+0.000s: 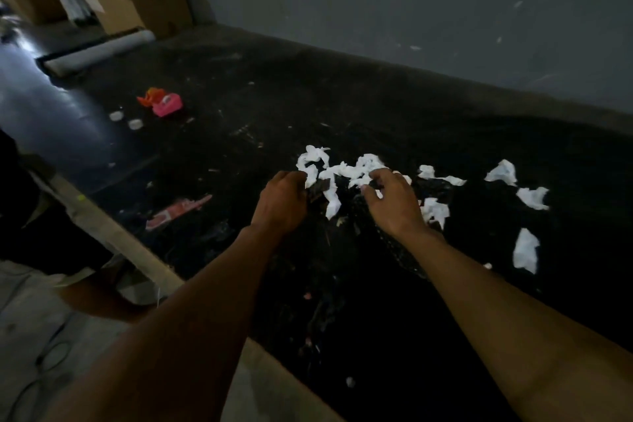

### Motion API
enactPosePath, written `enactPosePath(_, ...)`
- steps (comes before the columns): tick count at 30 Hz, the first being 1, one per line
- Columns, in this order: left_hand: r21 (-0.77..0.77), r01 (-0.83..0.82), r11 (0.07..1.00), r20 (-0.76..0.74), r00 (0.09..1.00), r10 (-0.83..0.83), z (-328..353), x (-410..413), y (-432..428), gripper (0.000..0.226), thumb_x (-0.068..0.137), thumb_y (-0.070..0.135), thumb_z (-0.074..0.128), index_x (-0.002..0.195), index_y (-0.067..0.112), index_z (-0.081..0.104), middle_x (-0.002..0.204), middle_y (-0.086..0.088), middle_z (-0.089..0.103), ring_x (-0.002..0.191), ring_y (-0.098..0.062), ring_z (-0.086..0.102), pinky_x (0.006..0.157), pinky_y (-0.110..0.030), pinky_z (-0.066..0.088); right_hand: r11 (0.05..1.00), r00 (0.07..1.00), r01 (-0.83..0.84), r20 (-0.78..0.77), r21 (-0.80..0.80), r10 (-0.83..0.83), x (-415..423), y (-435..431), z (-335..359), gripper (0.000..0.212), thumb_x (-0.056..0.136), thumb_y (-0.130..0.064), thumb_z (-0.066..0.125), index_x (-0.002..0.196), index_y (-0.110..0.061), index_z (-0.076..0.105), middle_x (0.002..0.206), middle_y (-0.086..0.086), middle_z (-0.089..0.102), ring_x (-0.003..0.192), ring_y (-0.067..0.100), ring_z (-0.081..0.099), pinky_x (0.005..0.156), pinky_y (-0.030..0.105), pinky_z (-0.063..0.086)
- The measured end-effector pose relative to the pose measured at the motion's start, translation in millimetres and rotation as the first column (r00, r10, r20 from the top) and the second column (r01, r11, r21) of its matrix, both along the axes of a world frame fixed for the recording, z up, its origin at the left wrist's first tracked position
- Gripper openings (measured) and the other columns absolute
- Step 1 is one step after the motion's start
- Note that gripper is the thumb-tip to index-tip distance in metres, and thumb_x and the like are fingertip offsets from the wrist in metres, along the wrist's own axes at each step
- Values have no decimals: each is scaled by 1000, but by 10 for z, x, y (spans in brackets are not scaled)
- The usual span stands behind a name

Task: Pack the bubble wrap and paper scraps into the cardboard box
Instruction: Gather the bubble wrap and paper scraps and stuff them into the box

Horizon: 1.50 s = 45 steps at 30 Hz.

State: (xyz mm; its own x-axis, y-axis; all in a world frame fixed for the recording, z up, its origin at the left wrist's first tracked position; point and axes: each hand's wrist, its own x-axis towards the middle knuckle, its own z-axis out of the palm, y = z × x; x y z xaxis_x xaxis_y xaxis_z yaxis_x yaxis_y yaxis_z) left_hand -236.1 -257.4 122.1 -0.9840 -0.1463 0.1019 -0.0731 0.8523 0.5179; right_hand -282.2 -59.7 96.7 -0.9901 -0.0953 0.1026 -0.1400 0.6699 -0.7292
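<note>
Dimly, left hand (282,204) fingers curl round white paper scraps (363,164); right hand (394,205) fingers loosely apart above them

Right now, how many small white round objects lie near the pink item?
2 small white round objects: one below-left of the pink item, the other beside it, nearer the pink item. Dim light may hide more.

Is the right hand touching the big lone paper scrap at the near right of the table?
Apart. The head view shows a stretch of dark table between the right hand and that paper scrap.
</note>
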Motion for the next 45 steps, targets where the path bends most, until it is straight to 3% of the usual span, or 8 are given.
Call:
enactPosePath(7, -42, 59, 997, 71, 996, -56, -421, -773, -318, 76, 83, 50, 65, 144, 19, 32, 149, -12, 28, 134, -29, 32, 107, -42, 35, 994, 995, 96, -8, 43, -96, -644, -270, -368, 31, 92, -29, 58, 122, -19, 57, 124, 9, 52, 111, 27, 55, 93, 34, 45)
enactPosePath(14, -92, 160, 983, 8, 987, -160, -943, -1922, -385, 67, 86, 47, 61, 143, 33, 30, 157, -12, 11, 144, -34, 12, 114, -55, 25, 957, 977, 207, -85, 206, -193, -1338, -384, -674, 45, 89, -35, 63, 132, -26, 53, 144, 10, 36, 129, 34, 36, 105, 41, 35)
enactPosePath(19, -145, 339, 929, 120, 939, -324, -1299, -2463, -506, 72, 83, 69, 47, 145, 42, 23, 160, -5, 2, 147, -30, -4, 113, -61, 4, 905, 989, 105, 51, 413, -138, -1755, -575, -887, 61, 89, -57, 53, 144, -41, 35, 161, 7, 6, 146, 34, 6, 118, 51, 14)
enactPosePath(25, 3, 415, 910, 54, 908, -415, -1784, -2655, -605, 58, 85, 58, 51, 136, 30, 45, 153, -6, 33, 145, -26, 17, 116, -52, 10, 868, 970, 63, 173, 492, -168, -2005, -704, -1299, 59, 87, -64, 41, 141, -42, 37, 160, 6, 12, 146, 34, 9, 116, 57, 13)
enactPosePath(28, 65, 443, 894, -104, 894, -435, -1897, -2698, -582, 42, 82, 39, 54, 118, 17, 60, 130, -6, 56, 125, -26, 47, 107, -45, 34, 893, 982, 187, -67, 408, -175, -1969, -726, -1504, 47, 84, -47, 50, 120, -20, 61, 133, 17, 50, 122, 39, 44, 100, 53, 38)
enactPosePath(34, 132, 434, 891, -196, 893, -406, -1854, -2636, -569, 24, 83, 19, 44, 106, 17, 51, 106, -8, 62, 93, -26, 55, 81, -42, 46, 876, 942, 309, -248, 371, -227, -2059, -742, -1564, 17, 81, -25, 55, 79, -8, 53, 85, 15, 57, 78, 33, 52, 70, 41, 42)
enactPosePath(38, 7, 464, 886, -159, 875, -457, -1895, -2676, -597, 21, 85, 17, 42, 103, 17, 54, 98, -9, 61, 86, -29, 56, 74, -44, 47, 898, 924, 373, -9, 234, -381, -2197, -726, -1381, 23, 78, -15, 68, 78, -15, 45, 80, 8, 55, 75, 26, 52, 65, 30, 35)
enactPosePath(45, 317, 194, 928, -103, 980, -169, -1201, -2824, -568, 20, 86, 4, 48, 89, 17, 63, 97, -6, 64, 91, -20, 60, 83, -34, 47, 776, 811, 585, 165, -235, -561, -2268, -494, -803, 29, 82, -17, 70, 109, -16, 59, 82, -11, 54, 66, 1, 53, 59, 7, 44)
